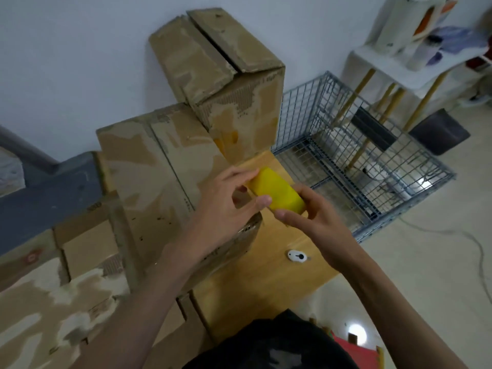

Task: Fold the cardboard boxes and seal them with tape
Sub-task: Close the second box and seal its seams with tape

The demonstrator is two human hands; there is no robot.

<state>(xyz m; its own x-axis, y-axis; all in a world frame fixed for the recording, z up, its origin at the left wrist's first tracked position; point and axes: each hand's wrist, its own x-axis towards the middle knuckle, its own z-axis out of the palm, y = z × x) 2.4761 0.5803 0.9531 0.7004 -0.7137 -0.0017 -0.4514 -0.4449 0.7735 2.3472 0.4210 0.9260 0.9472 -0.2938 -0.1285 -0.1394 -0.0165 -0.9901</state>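
Forearms reach in from the bottom edge over a wooden table, where a small white gadget lies just beside the right wrist. Both hands meet on a yellow tape roll held above the table: the left hand curls round its near-left end, thumb pressed against the side and fingers hooked over the far edge, while the right hand cups the right end from below, fingers wrapped under it. Just left, touching the left wrist, sits a worn cardboard box; a 2nd box stands farther back by the wall, flaps slightly parted. A wire cage rests on the floor beyond.
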